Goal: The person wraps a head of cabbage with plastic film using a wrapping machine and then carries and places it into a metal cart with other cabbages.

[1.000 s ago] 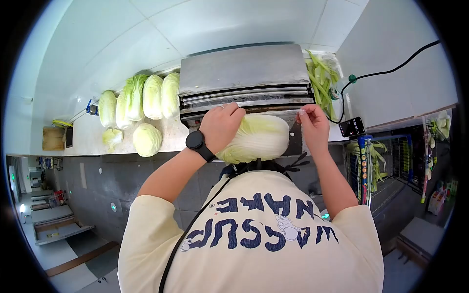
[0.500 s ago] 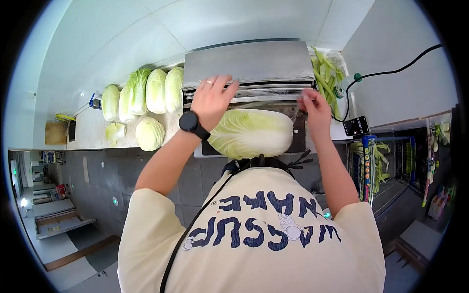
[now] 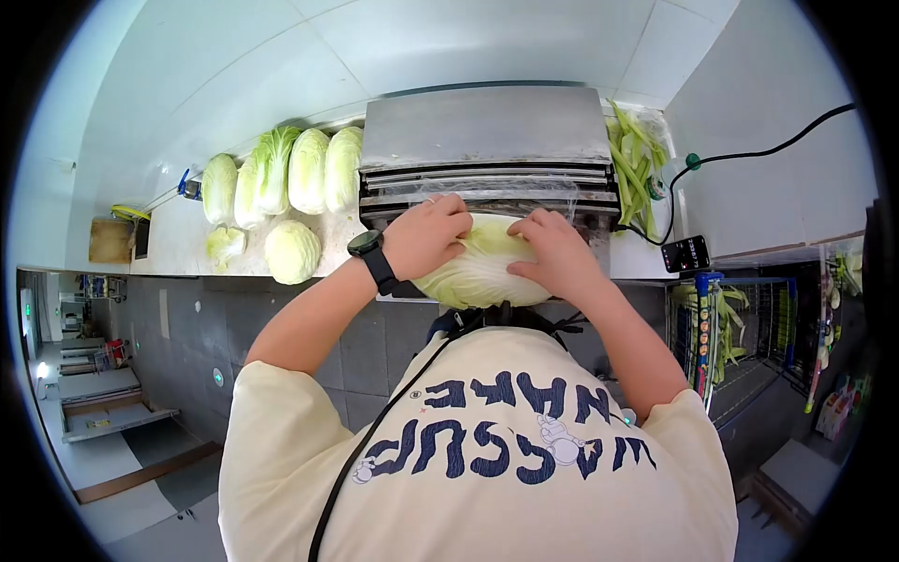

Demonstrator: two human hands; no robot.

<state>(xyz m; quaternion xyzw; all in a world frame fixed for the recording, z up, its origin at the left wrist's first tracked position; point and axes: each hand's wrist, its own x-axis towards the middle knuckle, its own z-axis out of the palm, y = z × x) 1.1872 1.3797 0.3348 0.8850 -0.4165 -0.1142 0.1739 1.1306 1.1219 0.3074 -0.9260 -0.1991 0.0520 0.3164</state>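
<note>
Head view, what was each hand doing?

"Left hand (image 3: 429, 239) was curled round the left side of a long, pale green-and-white napa cabbage (image 3: 482, 272); right hand (image 3: 560, 255) held the other side, thumb apart from the fingers."

"And where was the cabbage?"

"Sitting at the near side of a boxy grey metal machine (image 3: 485, 131), clear crinkly plastic film (image 3: 524, 192) just beyond it."

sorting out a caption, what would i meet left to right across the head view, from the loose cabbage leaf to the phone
loose cabbage leaf, round cabbage, black watch, left hand, cabbage between the hands, right hand, green trimmings, phone
</note>
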